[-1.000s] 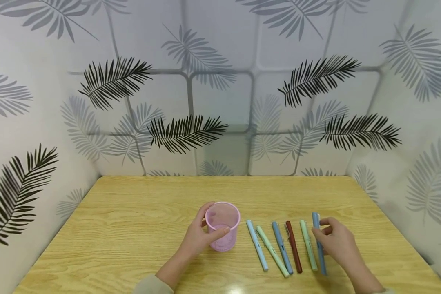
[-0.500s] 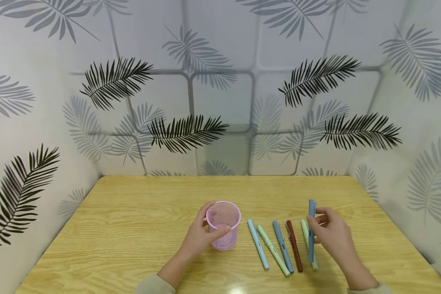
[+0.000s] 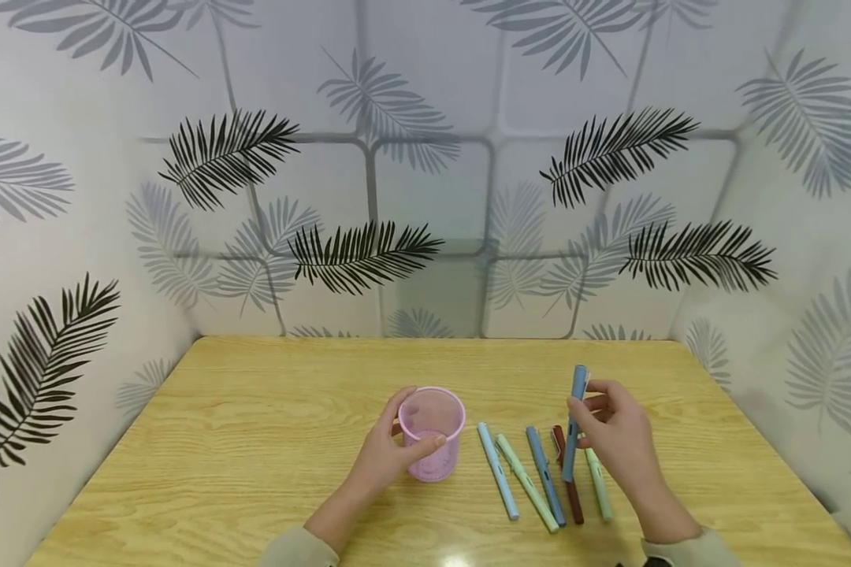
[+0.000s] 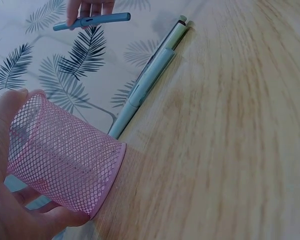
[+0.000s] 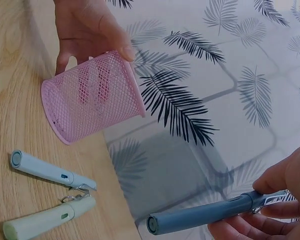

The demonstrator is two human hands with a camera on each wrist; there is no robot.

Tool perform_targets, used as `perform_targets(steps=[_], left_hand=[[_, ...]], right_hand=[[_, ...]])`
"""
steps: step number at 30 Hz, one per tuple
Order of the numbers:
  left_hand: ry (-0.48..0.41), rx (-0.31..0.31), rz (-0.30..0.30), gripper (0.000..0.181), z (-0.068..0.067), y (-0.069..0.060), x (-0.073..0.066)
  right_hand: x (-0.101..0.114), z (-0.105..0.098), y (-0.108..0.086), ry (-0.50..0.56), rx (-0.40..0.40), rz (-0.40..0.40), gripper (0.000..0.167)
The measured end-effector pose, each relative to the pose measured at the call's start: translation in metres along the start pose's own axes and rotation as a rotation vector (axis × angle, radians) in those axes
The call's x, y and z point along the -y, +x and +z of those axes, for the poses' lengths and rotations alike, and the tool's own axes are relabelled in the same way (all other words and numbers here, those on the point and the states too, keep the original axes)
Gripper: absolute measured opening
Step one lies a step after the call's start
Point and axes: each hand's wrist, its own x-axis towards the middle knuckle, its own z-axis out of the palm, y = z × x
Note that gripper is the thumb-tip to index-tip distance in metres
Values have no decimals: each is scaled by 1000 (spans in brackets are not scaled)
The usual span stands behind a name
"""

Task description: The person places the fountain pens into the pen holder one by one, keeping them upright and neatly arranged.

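Note:
A pink mesh cup (image 3: 432, 457) stands upright on the table, gripped round its left side by the left hand (image 3: 386, 461), thumb across the near rim. In the left wrist view the mesh cup (image 4: 70, 155) holds nothing visible. The right hand (image 3: 620, 433) pinches a blue pen (image 3: 574, 425) near its upper part, held steeply in the air over a dark red pen (image 3: 574, 500). In the right wrist view the blue pen (image 5: 200, 217) lies between thumb and fingers, its clip towards the palm.
On the table (image 3: 291, 409), right of the cup, lie a light blue pen (image 3: 498, 472), a green pen (image 3: 528, 484), another blue pen (image 3: 544, 476) and, farthest right, a second green pen (image 3: 599, 487). A leaf-patterned covering (image 3: 425, 197) rises behind the table.
The right hand has lifted the blue pen from the right end of the row and carried it up and left, over the dark red pen. The left hand and cup have hardly moved.

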Motion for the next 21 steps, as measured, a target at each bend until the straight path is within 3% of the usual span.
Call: perform_targets(steps=[7, 21], left_hand=[[-1, -5, -8, 74, -1, 1, 1], [2, 4, 4, 78, -2, 2, 2]], right_hand=[[8, 7, 3, 65, 12, -4, 40], [21, 27, 7, 215, -10, -126, 29]])
